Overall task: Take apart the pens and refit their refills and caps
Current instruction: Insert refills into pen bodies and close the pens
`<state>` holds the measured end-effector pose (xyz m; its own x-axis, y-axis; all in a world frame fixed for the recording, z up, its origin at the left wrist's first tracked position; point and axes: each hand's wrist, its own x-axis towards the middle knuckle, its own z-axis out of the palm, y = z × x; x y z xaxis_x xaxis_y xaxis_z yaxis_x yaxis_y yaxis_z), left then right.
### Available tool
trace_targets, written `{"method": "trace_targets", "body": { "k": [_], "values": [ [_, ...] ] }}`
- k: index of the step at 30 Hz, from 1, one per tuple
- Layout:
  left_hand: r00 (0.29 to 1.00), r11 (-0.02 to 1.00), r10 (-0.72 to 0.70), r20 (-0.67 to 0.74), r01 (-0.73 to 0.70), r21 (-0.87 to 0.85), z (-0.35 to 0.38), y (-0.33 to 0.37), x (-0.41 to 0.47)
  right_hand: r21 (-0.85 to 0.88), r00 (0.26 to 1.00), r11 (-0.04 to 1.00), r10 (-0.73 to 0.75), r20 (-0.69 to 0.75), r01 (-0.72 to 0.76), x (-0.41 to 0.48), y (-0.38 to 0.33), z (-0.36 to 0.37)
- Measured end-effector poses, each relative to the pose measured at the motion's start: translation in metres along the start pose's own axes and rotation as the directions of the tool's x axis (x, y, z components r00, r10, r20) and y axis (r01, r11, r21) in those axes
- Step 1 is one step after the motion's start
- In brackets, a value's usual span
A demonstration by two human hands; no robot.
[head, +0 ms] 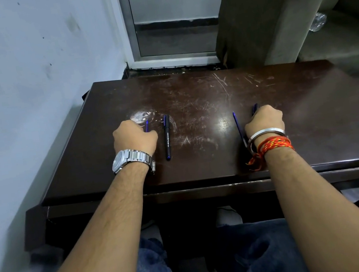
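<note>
Your left hand (pixel 133 139) is curled into a loose fist, knuckles down on the table (pixel 191 97), fingers closed round a blue pen (pixel 147 125); only its far tip pokes out past the knuckles, rest hidden under the hand. Your right hand (pixel 263 120) is fisted the same way, closed on a second blue pen (pixel 254 109), tip sticking out at the far side, body hidden.

Just right of the left hand, not touching: a capped black pen (pixel 167 137) w/ white lettering, lying on the tabletop, pointing away from you. Just left of the right hand: a thin blue piece (pixel 238 127), refill or slim barrel, can't tell which, lying flat, near end passing by the wrist.

Left wrist has a steel watch (pixel 129 159). Right wrist has a metal bangle (pixel 266 134) + red-orange thread band (pixel 273 145).

Table is dark brown, scratched, w/ a whitish smudge (pixel 140 116) just beyond the left hand. Wall (pixel 30 87) at left.
</note>
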<state>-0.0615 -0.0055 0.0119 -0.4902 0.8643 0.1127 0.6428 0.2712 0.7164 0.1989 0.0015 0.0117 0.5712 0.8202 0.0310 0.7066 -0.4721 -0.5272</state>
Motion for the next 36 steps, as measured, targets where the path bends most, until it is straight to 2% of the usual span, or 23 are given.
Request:
{"method": "trace_targets", "body": {
  "k": [3,6,9,12,14,16,19,22,25,30,36],
  "values": [
    [0.999,0.997,0.051,-0.006,-0.051,-0.048,0.001,0.005,-0.005,0.047,0.996,0.997,-0.051,-0.072,0.054,-0.004,-0.007,-0.001],
    [0.995,0.978,0.096,-0.013,-0.097,-0.186,0.006,0.013,-0.01,0.221,0.969,0.945,-0.222,-0.107,0.241,-0.017,-0.026,-0.002],
    [0.98,0.926,0.17,0.107,-0.122,-0.357,0.016,0.023,-0.021,0.433,0.925,0.826,-0.377,-0.051,0.361,-0.045,-0.047,0.005],
    [0.943,0.841,0.208,0.258,-0.038,-0.54,0.025,0.033,-0.033,0.527,0.849,0.726,-0.528,0.015,0.442,-0.066,-0.06,0.014],
    [0.934,0.818,0.234,0.27,-0.04,-0.573,0.027,0.036,-0.036,0.587,0.807,0.67,-0.589,0.047,0.455,-0.073,-0.065,0.017],
    [0.935,0.783,0.258,0.244,-0.054,-0.619,0.027,0.036,-0.036,0.629,0.794,0.657,-0.599,0.101,0.416,-0.075,-0.066,0.018],
    [0.955,0.753,0.21,0.209,-0.021,-0.657,0.028,0.035,-0.031,0.662,0.793,0.667,-0.583,0.177,0.343,-0.073,-0.064,0.018],
    [0.935,0.759,0.234,0.266,-0.005,-0.651,0.029,0.033,-0.03,0.715,0.87,0.653,-0.475,0.129,0.251,-0.069,-0.066,0.018],
    [0.924,0.804,0.266,0.275,-0.055,-0.591,0.029,0.033,-0.032,0.807,0.924,0.579,-0.363,0.122,0.121,-0.067,-0.07,0.02],
    [0.896,0.836,0.351,0.271,-0.17,-0.521,0.029,0.036,-0.038,0.775,0.924,0.6,-0.377,0.057,0.197,-0.067,-0.071,0.02],
    [0.869,0.821,0.439,0.228,-0.285,-0.494,0.032,0.034,-0.037,0.795,0.939,0.581,-0.341,0.042,0.176,-0.067,-0.07,0.016]
  ]
}}
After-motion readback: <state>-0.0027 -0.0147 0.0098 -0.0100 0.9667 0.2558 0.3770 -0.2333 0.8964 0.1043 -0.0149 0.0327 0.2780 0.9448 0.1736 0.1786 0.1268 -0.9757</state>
